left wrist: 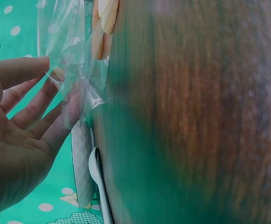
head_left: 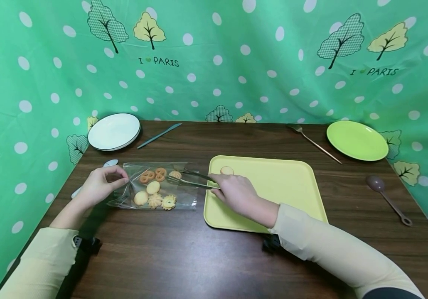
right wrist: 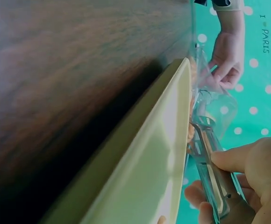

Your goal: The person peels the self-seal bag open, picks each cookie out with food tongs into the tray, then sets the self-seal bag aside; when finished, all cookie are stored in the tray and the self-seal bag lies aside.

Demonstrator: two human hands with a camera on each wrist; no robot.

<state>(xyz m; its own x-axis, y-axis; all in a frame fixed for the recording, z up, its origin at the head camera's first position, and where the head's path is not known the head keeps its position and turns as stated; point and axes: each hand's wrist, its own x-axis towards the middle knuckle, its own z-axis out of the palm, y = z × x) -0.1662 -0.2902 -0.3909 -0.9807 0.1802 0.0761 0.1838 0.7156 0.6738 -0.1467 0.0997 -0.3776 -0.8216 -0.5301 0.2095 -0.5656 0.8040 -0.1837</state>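
A clear plastic bag (head_left: 188, 202) with several cookies, among them two pretzel-shaped cookies (head_left: 147, 177), lies left of the yellow tray (head_left: 274, 195). My left hand (head_left: 99, 187) pinches the bag's left edge; in the left wrist view the crinkled film (left wrist: 74, 60) is between thumb and fingers. My right hand (head_left: 238, 195) grips metal tongs (head_left: 195, 184) over the tray's left edge. The tongs' tips reach into the right end of the bag, around a round cookie (head_left: 175, 174). One pale round cookie (head_left: 227, 170) rests on the tray, beside the right hand.
White plates (head_left: 114, 131) stand at the back left beside a blue knife (head_left: 159, 136). Partly behind my left hand is a white spoon (head_left: 111, 163). At the right are a fork (head_left: 318, 145), a green plate (head_left: 357, 140) and a brown spoon (head_left: 387, 199).
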